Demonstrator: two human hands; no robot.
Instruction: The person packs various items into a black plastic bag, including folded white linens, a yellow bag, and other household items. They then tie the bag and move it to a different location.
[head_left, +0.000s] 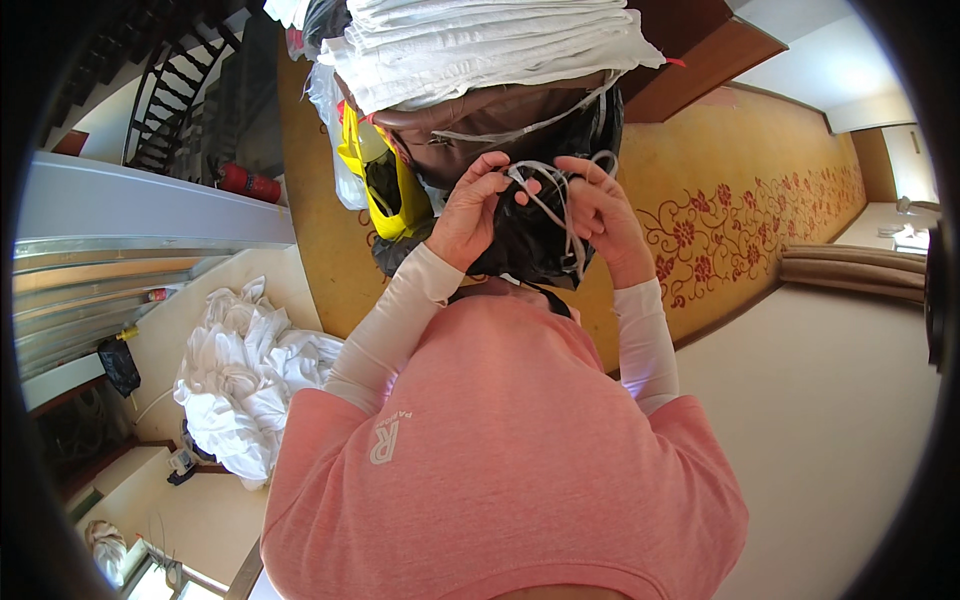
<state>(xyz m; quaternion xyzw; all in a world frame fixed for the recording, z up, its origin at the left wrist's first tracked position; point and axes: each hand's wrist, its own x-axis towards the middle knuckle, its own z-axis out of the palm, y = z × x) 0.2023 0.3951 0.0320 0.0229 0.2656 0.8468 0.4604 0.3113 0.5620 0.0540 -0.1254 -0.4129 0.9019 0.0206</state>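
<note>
In front of my chest a thin grey cord (551, 214) hangs in loops between my two hands. My left hand (472, 206) pinches it near its upper bend with thumb and fingers. My right hand (606, 206) has curled fingers around another part of the cord, and a small loop shows behind its knuckles. Beneath the hands is a black plastic bag (517, 240). Just beyond it stands a brown fabric cart bag (480, 124) with a grey strap (517, 135) across its front. A stack of folded white linens (487, 45) lies over the cart.
A yellow bag (409, 210) hangs at the cart's left side. Crumpled white sheets (255, 367) lie in a heap on the left. A red fire extinguisher (247, 182) is by the stair railing (161, 105). Patterned carpet (705, 217) runs along the right, beside the pale wall (810, 405).
</note>
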